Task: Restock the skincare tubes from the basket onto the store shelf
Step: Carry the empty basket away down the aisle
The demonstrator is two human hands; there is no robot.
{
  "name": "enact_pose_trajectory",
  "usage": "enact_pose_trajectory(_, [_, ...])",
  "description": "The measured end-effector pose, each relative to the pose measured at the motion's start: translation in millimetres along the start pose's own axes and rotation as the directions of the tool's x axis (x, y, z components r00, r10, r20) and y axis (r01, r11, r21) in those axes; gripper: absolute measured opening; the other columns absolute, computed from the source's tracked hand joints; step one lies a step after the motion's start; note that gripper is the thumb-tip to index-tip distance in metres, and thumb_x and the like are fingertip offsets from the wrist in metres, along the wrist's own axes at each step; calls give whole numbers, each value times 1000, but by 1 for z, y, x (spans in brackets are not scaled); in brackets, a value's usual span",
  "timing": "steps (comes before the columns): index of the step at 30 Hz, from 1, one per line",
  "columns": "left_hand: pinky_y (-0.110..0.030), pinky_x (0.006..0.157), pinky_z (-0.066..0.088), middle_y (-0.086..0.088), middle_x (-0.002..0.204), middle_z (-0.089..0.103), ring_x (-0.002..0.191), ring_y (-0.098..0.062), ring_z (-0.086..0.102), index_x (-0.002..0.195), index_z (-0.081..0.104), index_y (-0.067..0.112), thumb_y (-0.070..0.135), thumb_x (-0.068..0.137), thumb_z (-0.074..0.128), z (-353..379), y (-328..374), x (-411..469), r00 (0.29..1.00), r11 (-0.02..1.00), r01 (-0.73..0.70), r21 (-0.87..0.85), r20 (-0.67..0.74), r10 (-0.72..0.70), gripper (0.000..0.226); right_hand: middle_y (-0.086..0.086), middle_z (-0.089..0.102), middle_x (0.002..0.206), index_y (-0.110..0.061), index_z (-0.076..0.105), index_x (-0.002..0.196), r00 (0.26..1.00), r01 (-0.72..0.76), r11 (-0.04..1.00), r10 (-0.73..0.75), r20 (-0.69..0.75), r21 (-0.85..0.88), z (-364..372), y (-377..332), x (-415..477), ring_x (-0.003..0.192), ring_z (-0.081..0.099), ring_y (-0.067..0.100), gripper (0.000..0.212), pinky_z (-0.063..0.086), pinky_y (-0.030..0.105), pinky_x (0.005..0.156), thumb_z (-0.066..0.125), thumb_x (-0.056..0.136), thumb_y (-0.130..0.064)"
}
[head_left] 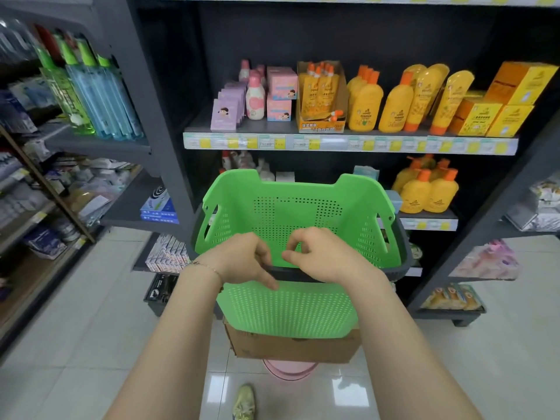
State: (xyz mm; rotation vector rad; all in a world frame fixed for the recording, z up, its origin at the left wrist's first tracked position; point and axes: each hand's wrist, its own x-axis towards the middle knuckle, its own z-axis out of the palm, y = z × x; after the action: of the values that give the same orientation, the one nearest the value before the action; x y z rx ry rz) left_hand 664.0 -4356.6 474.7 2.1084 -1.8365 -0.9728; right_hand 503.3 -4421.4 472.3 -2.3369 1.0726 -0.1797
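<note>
Store aisle, dark shelving, glossy white tile floor (91,344).

Left hand (242,262): fingers (263,253) curled over the near edge of the green basket (291,307), thumb pressed flat on the outside of the near wall, so it grips that edge. Thin bracelet (209,267) on the left wrist.

Right hand (324,257): heel lies on the same near edge, just beside the left hand. Its fingers (298,237) are curled above the inside of the basket with the thumb tip close to the index finger. Cannot tell if they pinch anything.

A dark handle (404,250) lies folded around the basket's top. The basket sits on a brown cardboard box (291,348), and the box sits on something round and pink (289,369). One light shoe (244,401) is on the tiles below.

Yellow tubes (445,101) with orange caps stand cap-down on the middle shelf (333,144), leaning back, between yellow bottles (363,101) on the left and orange boxes (497,113) on the right. Further left on that shelf:
- a display carton of pouches (321,98)
- pink boxes (280,86)
- a pink-capped bottle (254,101)
- purple boxes (225,112)

More yellow bottles sit on the shelf below, right of the basket. Tall green and blue bottles (91,95) are on the shelving to the far left.
</note>
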Motion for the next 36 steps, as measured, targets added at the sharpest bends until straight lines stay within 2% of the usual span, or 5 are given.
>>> enact_pose_trajectory(7, [-23, 53, 42, 7, 65, 60, 59, -13, 55, 66, 55, 25, 3, 69, 71, -11, 14, -4, 970, 995, -29, 98, -237, 52, 28, -3, 58, 73, -22, 59, 85, 999, 4, 1000, -5, 39, 3, -20, -4, -6, 62, 52, 15, 41, 43, 32, 58, 85, 61, -42])
enact_pose_trajectory(15, [-35, 94, 37, 25, 75, 61, 83, -5, 56, 81, 63, 39, 17, 71, 71, -42, 22, -11, 812, 989, -116, 90, -565, 147, 26, -11, 60, 84, -28, 64, 95, 949, 42, 973, -110, -295, -228, -58, -3, -11, 82, 57, 16, 15, 41, 32, 79, 64, 81, -23])
enact_pose_trajectory(21, [-31, 84, 20, 17, 75, 55, 84, -8, 43, 84, 58, 36, 12, 78, 66, -65, 5, 16, 683, 988, -21, 150, -720, 124, 27, -13, 60, 81, -30, 64, 89, 863, 77, 989, -128, -488, -123, -81, 11, 11, 79, 53, 12, 26, 39, 38, 84, 75, 74, -48])
enact_pose_trajectory(27, [-40, 85, 38, 16, 83, 57, 89, -16, 50, 98, 63, 29, 20, 87, 62, -93, -14, 48, 657, 977, -14, 214, -734, 170, 15, -15, 58, 78, -30, 62, 85, 812, 0, 981, -114, -573, -194, -100, 22, 43, 81, 52, 9, 36, 32, 34, 83, 68, 73, -62])
enact_pose_trajectory(36, [-30, 62, 38, 9, 83, 66, 82, -21, 59, 96, 69, 31, 24, 88, 62, -119, -18, 78, 647, 976, -24, 214, -742, 179, 13, -9, 66, 83, -25, 67, 84, 774, -124, 961, -62, -630, -247, -103, 15, 83, 83, 57, 19, 4, 28, 27, 66, 65, 81, -23])
